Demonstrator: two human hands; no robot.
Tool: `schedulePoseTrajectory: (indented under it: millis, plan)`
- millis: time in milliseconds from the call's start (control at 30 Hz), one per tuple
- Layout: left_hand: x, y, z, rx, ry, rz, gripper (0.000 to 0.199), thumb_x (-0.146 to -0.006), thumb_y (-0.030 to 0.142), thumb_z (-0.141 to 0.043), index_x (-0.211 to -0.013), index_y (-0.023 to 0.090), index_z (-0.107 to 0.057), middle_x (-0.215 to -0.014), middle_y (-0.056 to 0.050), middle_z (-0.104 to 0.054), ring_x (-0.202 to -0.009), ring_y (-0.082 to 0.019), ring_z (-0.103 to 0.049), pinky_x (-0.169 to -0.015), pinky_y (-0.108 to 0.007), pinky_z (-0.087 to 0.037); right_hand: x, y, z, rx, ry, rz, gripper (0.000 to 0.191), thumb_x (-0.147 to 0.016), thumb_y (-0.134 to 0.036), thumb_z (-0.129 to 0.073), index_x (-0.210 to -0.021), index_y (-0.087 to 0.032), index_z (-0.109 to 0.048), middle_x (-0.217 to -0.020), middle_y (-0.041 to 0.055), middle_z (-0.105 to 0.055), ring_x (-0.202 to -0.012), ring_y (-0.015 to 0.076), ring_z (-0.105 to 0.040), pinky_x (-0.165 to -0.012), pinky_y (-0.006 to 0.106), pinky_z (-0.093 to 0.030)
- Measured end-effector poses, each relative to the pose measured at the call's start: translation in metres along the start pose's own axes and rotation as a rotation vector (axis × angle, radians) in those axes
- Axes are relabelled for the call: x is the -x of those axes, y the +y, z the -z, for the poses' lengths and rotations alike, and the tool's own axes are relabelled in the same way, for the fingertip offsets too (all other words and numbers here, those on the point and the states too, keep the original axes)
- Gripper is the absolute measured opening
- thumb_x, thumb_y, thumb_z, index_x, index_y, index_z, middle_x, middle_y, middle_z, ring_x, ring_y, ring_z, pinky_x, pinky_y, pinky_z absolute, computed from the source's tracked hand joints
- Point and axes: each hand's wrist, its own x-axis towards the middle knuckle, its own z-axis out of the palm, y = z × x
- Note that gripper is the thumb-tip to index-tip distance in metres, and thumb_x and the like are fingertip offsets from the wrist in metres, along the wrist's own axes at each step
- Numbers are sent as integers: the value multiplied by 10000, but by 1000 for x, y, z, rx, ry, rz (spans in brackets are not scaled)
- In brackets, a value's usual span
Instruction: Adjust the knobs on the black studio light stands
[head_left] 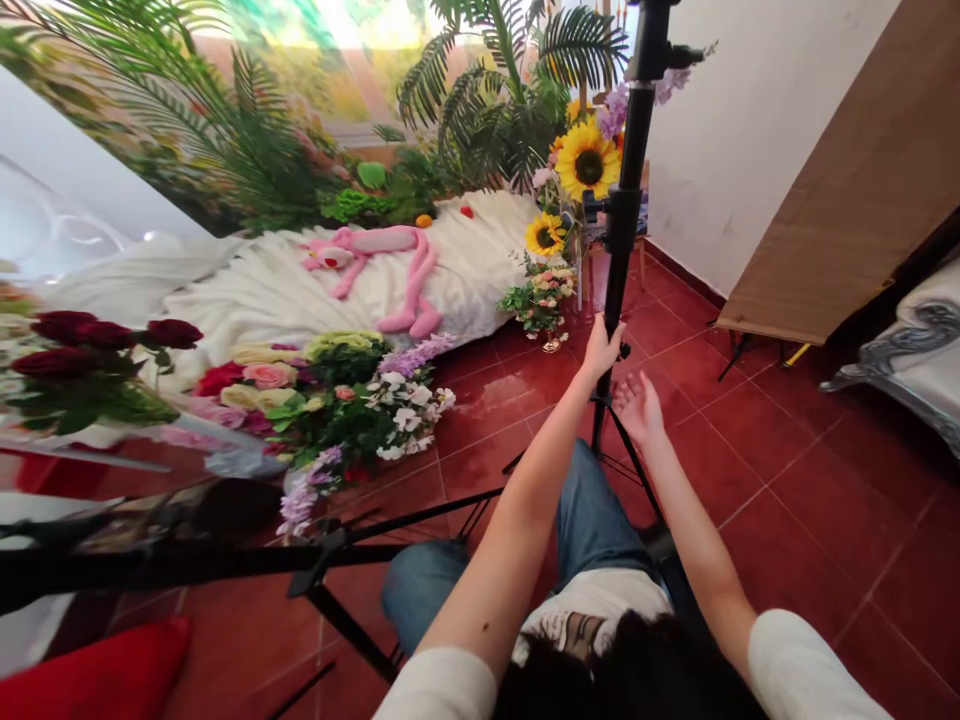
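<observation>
Mixed pink, cream and white flowers (341, 392), left of centre, are sitting at risk: a lopsided pull could be tipping the tall black metal tripod stand (619, 240) into them. Bare left hand (601, 350), right of centre, is gripping its pole. Stand is running down from the top edge, looking slim, slanted, collared. Bare right hand (637, 408) is hanging open beside it; can't tell if fingertips are touching.

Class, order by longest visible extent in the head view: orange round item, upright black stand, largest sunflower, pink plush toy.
1. Upright black stand
2. Pink plush toy
3. Largest sunflower
4. Orange round item
</observation>
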Motion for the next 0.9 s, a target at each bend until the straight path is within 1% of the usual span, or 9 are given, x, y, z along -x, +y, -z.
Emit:
schedulePoseTrajectory:
  millis: [100,167,300,400,500,633,800,867,900]
  plan:
    - [-2,2,1,-1,-10,34,294,-920,431,-604,-1060,199,-489,-868,-16,-587,-719,-117,-597,-745,-279,-527,-31,-15,-27,-190,-105,-209,372,-996,-439,-478,-746,-190,-592,-535,-56,-606,-461,51,-563,-449,132,-459]
    - [-3,2,2,1,-28,43,297,-917,428,-607,-1074,202,-493,-876,-13,-589,-741,-122,-601,-761,-285,-530,-44,-23,-36,-264,-162,-262,444,-1024,-436,-430,-669,-195,-546,-454,-79,-531,-384,38,-487,-402,115,-409]
    - [-2,1,5,17,-37,-4,233,-945,391,-561,-1060,198,-501,-914,-20,-605,-828,-129,-599,-864,-293,-513,-51,-33,-34,-320,-257,-303,461,-1042,-409,-407,-653,-198,-534,-460,-87,-540,-362,24,-455,-383,97,-378]
    - [0,-3,6,41,-43,-18,232,-988,413,-461,-1071,200,-504,-962,-36,-608,-885,-135,-597,-918,-297,-490,-47,-36,-29,-309,-255,-307,425,-1062,-336,-361,-718,-192,-567,-476,-92,-546,-381,17,-460,-398,72,-374]
    - [0,-6,6,48,-51,-17,286,-1004,456,-405,-1094,208,-513,-1029,-52,-615,-946,-139,-601,-952,-292,-474,-44,-38,-28,-227,-230,-252,378,-1057,-263,-355,-755,-189,-571,-504,-91,-556,-412,12,-460,-422,52,-373]
    - [1,-7,4,31,-32,-4,324,-1006,477,-385,-1112,202,-522,-1028,-62,-627,-927,-144,-610,-933,-291,-480,-45,-41,-30,77,-208,-95,322,-1028,-214,-393,-754,-190,-561,-535,-78,-564,-450,23,-452,-458,61,-394]
    - [1,-7,3,19,-30,11,354,-999,477,-402,-1149,186,-536,-1029,-78,-644,-908,-155,-624,-927,-305,-489,-46,-47,-31,799,-84,77,217,-966,-309,-542,-789,-188,-579,-622,-8,-634,-504,80,-537,-532,175,-496]
    - [1,-8,4,17,-37,17,381,-992,501,-405,-1173,193,-537,-1036,-77,-647,-917,-156,-628,-925,-302,-492,-41,-52,-31,1148,-19,215,126,-912,-292,-622,-846,-185,-615,-701,39,-682,-599,141,-622,-597,241,-531]
    - [1,-8,4,16,-37,11,388,-990,509,-405,-1178,195,-536,-1036,-74,-646,-914,-153,-626,-920,-299,-494,-38,-54,-31,1349,17,328,79,-892,-263,-640,-888,-185,-635,-764,64,-705,-673,175,-658,-642,270,-540]
